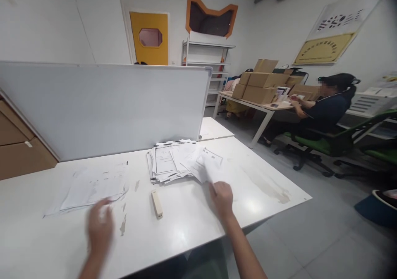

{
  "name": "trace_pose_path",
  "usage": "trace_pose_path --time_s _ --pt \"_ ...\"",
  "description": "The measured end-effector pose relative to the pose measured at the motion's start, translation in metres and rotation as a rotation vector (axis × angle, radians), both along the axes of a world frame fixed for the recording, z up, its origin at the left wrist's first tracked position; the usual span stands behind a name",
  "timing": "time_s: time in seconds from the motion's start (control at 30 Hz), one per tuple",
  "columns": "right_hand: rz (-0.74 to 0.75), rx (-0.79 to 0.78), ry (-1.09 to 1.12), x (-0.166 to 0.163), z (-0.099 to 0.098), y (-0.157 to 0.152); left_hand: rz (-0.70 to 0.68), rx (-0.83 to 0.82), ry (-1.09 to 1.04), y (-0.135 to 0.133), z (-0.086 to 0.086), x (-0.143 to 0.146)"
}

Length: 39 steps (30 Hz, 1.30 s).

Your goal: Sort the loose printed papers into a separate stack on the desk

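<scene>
My right hand is closed on the near corner of a printed sheet of paper at the right side of a messy pile of papers on the white table. My left hand hovers over the table, smeared by motion, just in front of a second, flatter stack of sheets on the left. A small cream stapler-like object lies between my two hands.
A white partition board stands along the table's far side. A brown cabinet is at left. To the right, a seated person works at a desk stacked with cardboard boxes. A shelf stands at the back.
</scene>
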State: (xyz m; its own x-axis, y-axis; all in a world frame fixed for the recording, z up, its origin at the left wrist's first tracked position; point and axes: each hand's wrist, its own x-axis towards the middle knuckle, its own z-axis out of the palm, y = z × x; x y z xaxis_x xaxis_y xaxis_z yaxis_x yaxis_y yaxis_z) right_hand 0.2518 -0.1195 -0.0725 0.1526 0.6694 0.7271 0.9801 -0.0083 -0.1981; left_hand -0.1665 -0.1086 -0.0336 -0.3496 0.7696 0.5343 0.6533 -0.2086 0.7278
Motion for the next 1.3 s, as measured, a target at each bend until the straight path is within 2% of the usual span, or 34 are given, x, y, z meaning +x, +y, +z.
trace_pose_path --time_s 0.1,0.13,0.17,0.23,0.3,0.4,0.5,0.63,0.8,0.87,0.93,1.03,1.1,1.2,1.3 --pt "0.191 0.05 -0.098 -0.045 0.001 -0.029 -0.618 -0.467 -0.399 -0.033 0.002 0.142" --pt "0.275 0.072 -0.131 -0.056 0.001 -0.038 -0.736 -0.613 -0.531 -0.04 0.004 0.179" --pt "0.363 0.087 -0.158 -0.064 0.003 -0.046 -0.768 -0.719 -0.646 -0.044 0.005 0.207" --pt "0.513 0.097 -0.178 -0.069 0.007 -0.06 -0.74 -0.759 -0.811 -0.045 0.006 0.239" --pt "0.572 0.061 -0.158 -0.064 0.012 -0.069 -0.705 -0.73 -0.89 -0.041 0.003 0.246" --pt "0.548 0.006 -0.138 -0.047 0.016 -0.075 -0.672 -0.724 -0.962 -0.035 -0.01 0.238" --pt "0.454 0.007 -0.119 -0.029 0.014 -0.077 -0.614 -0.748 -1.036 -0.034 -0.026 0.232" --pt "0.272 0.051 -0.034 -0.009 0.004 -0.087 -0.45 -0.75 -0.948 -0.037 -0.038 0.227" --pt "0.159 0.05 0.166 0.009 -0.005 -0.107 -0.567 -0.658 -0.867 -0.041 -0.04 0.226" --pt "0.075 0.075 0.294 0.014 -0.001 -0.111 -0.568 -0.656 -0.85 -0.041 -0.043 0.227" --pt "-0.047 0.18 0.388 0.022 0.009 -0.109 -0.586 -0.659 -0.844 -0.039 -0.045 0.228" --pt "-0.108 0.38 0.327 0.039 0.029 -0.089 -0.614 -0.664 -0.912 -0.035 -0.045 0.229" --pt "-0.072 0.383 0.232 0.049 0.041 -0.065 -0.558 -0.683 -0.958 -0.034 -0.042 0.228" --pt "-0.008 0.144 0.158 0.05 0.048 -0.015 -0.53 -0.693 -0.953 -0.035 -0.039 0.228" --pt "0.111 -0.17 0.112 0.032 0.038 0.032 -0.58 -0.659 -0.951 -0.039 -0.036 0.228"
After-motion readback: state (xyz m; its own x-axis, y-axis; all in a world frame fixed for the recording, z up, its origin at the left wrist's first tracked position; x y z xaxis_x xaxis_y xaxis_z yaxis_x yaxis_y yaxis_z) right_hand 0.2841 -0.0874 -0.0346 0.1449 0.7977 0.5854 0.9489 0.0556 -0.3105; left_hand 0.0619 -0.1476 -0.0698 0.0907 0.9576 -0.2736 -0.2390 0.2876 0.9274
